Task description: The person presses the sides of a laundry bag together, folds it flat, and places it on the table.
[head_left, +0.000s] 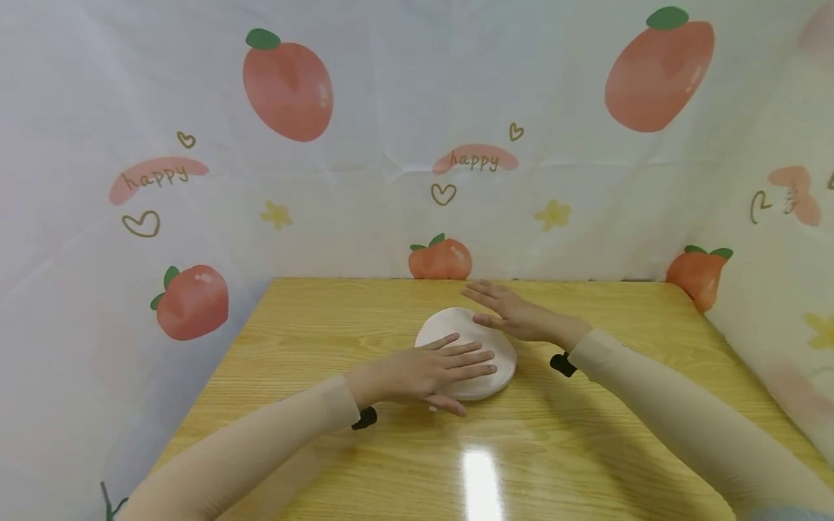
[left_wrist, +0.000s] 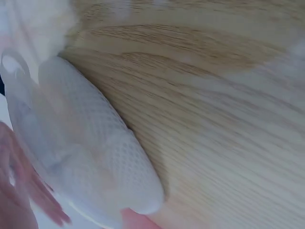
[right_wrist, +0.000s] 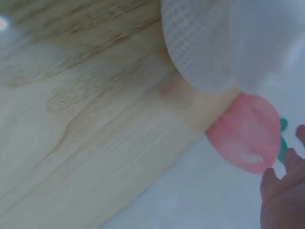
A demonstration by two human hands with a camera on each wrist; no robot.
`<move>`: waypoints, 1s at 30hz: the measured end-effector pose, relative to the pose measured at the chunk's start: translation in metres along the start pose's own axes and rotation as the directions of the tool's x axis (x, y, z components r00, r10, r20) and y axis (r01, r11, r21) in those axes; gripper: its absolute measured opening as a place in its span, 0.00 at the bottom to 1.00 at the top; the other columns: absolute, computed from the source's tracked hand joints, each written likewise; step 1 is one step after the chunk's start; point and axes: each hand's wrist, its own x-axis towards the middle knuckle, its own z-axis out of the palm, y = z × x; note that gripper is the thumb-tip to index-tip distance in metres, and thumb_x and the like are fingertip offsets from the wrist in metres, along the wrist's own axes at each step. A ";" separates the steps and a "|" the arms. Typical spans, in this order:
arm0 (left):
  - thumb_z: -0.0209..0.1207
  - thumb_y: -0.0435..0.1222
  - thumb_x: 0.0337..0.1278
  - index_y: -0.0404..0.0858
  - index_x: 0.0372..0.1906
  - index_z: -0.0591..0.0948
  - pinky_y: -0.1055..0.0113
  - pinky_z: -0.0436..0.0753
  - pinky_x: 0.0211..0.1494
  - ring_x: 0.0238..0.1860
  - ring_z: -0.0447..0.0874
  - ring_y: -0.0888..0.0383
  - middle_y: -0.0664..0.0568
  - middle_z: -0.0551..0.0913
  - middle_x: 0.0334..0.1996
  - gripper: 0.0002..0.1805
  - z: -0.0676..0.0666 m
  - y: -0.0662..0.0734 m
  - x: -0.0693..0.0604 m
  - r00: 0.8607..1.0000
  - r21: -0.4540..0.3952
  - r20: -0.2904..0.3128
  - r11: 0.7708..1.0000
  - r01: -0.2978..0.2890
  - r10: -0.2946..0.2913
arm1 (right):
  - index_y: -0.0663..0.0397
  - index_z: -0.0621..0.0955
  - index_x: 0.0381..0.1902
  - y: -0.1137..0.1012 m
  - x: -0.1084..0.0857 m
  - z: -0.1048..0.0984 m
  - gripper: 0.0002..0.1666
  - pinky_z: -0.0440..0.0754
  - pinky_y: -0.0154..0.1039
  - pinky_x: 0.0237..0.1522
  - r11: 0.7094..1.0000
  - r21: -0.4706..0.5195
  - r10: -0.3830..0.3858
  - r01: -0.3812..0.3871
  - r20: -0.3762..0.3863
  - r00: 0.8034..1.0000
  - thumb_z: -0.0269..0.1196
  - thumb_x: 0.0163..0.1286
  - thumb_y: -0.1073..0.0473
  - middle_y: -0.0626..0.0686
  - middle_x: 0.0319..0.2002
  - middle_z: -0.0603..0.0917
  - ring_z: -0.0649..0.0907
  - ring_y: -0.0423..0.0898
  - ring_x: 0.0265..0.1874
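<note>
A white, rounded, flat object with a fine textured surface (head_left: 449, 325) lies on the wooden table; the left wrist view shows its mesh-like side (left_wrist: 95, 119). My left hand (head_left: 417, 373) is spread over its near left part, fingers straight and pointing right. At its upper right edge is my right hand (head_left: 517, 315), fingers extended to the left and thumb near the white surface. In the right wrist view the right hand (right_wrist: 286, 195) appears at the lower right, apart from the white object (right_wrist: 200, 52). Whether either palm presses on it cannot be told.
The wooden table (head_left: 313, 311) reaches back to a white cloth (head_left: 378, 87) printed with red fruit, hearts and flowers, which also hangs at both sides. A bright light reflection lies on the table's near part. Something thin and dark (head_left: 109, 503) shows at the lower left.
</note>
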 end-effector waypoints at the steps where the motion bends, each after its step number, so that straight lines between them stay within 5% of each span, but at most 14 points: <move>1: 0.49 0.63 0.75 0.46 0.85 0.53 0.54 0.43 0.84 0.84 0.42 0.56 0.54 0.50 0.85 0.45 0.001 0.002 0.003 1.000 0.005 0.013 1.000 -0.015 0.015 | 0.52 0.56 0.84 0.001 0.004 0.003 0.38 0.47 0.71 0.76 1.000 -0.019 -0.012 0.013 0.018 1.000 0.52 0.85 0.46 0.62 0.83 0.54 0.49 0.66 0.81; 6: 0.45 0.65 0.77 0.47 0.85 0.51 0.56 0.41 0.84 0.84 0.39 0.56 0.54 0.47 0.85 0.44 0.009 0.010 0.014 0.993 0.065 0.094 0.995 -0.070 0.064 | 0.51 0.55 0.85 0.002 0.017 0.019 0.37 0.45 0.69 0.78 0.995 -0.076 -0.048 0.060 0.144 0.988 0.46 0.87 0.44 0.60 0.84 0.51 0.48 0.67 0.81; 12: 0.46 0.62 0.78 0.44 0.85 0.52 0.56 0.42 0.84 0.84 0.41 0.56 0.52 0.49 0.84 0.43 0.021 0.014 0.014 0.991 0.037 0.120 0.997 -0.064 0.060 | 0.49 0.50 0.86 0.002 0.018 0.034 0.39 0.42 0.67 0.79 1.000 -0.010 -0.017 0.020 0.244 0.970 0.45 0.87 0.43 0.56 0.85 0.47 0.45 0.65 0.82; 20: 0.40 0.52 0.86 0.40 0.85 0.48 0.60 0.39 0.84 0.84 0.38 0.57 0.48 0.44 0.85 0.36 0.028 0.011 0.015 0.986 -0.024 0.155 0.998 -0.052 0.055 | 0.47 0.46 0.86 0.007 0.017 0.046 0.38 0.44 0.65 0.79 0.999 -0.049 0.026 -0.012 0.287 0.957 0.37 0.88 0.41 0.54 0.85 0.42 0.41 0.62 0.82; 30: 0.35 0.50 0.87 0.43 0.86 0.46 0.60 0.40 0.84 0.84 0.36 0.57 0.50 0.41 0.85 0.34 0.035 0.008 0.018 0.981 -0.069 0.185 0.997 -0.042 0.054 | 0.49 0.47 0.86 0.006 0.018 0.049 0.37 0.44 0.66 0.79 0.999 -0.033 0.024 -0.015 0.292 0.956 0.39 0.88 0.43 0.56 0.85 0.43 0.41 0.63 0.82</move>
